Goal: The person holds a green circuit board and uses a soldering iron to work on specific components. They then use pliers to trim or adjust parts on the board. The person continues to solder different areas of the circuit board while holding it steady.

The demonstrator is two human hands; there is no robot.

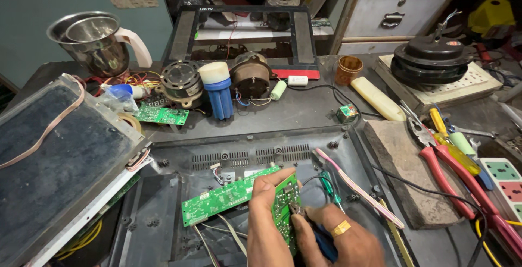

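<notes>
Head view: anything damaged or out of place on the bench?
Yes. The long green circuit board lies loose and askew on the opened black back panel. The left hand holds a second small board on edge; the right hand works a tool on it.

A single head-worn camera looks steeply down and forward over a cluttered workbench (326, 109). It sits close: the left hand (269, 212) and right hand (337, 240) fill the lower centre of the frame, cut off by the bottom edge. The bench runs away toward the top, where a wall and a drawer cabinet (391, 11) close the view.
</notes>
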